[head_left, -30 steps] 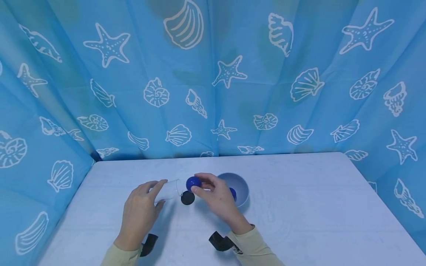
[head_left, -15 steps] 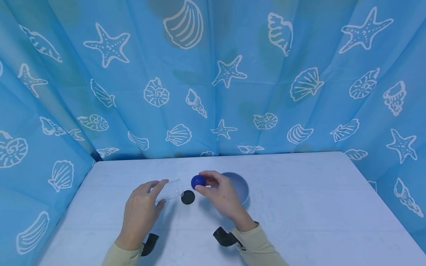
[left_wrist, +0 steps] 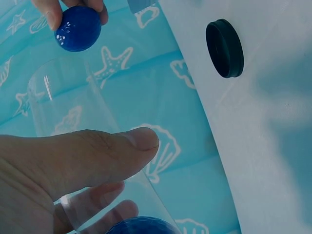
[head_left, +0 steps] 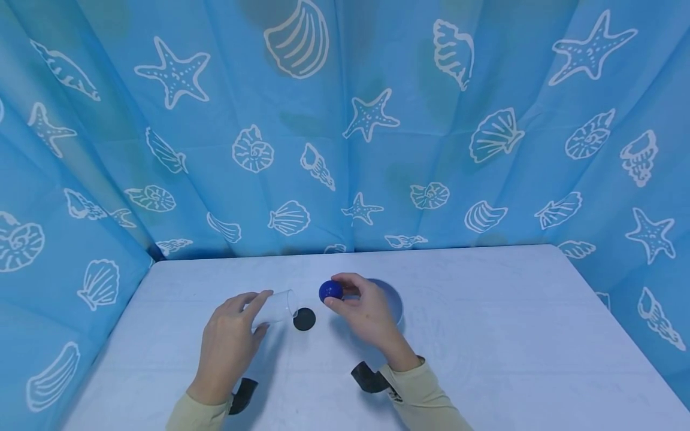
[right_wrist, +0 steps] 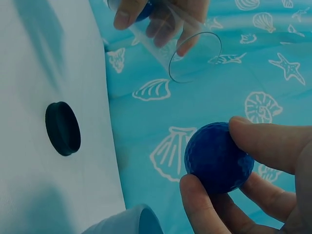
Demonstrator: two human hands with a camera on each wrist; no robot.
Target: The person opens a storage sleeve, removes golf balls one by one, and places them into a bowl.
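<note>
Curtain (head_left: 302, 120): blue, behind table (head_left: 485, 335).
Left hand (head_left: 226, 341): grips jar (head_left: 278, 306); only wrist views show second ball (left_wrist: 141, 227) inside.
Right hand (head_left: 371, 312): fingertips (right_wrist: 196, 192) pinch ball (head_left: 330, 291), apart from jar.

soft shadows across the tabletop (head_left: 512, 335)

White worktop (head_left: 501, 323), back right corner rounded. Blue curtain (head_left: 336, 102) behind worktop and along its left and right sides, hanging in loose folds; printed with white starfish (head_left: 372, 115) and shells (head_left: 289, 218). Dull greenish patches (head_left: 302, 124) above worktop's back edge. Soft-edged shadows (head_left: 274, 353) on worktop.
</note>
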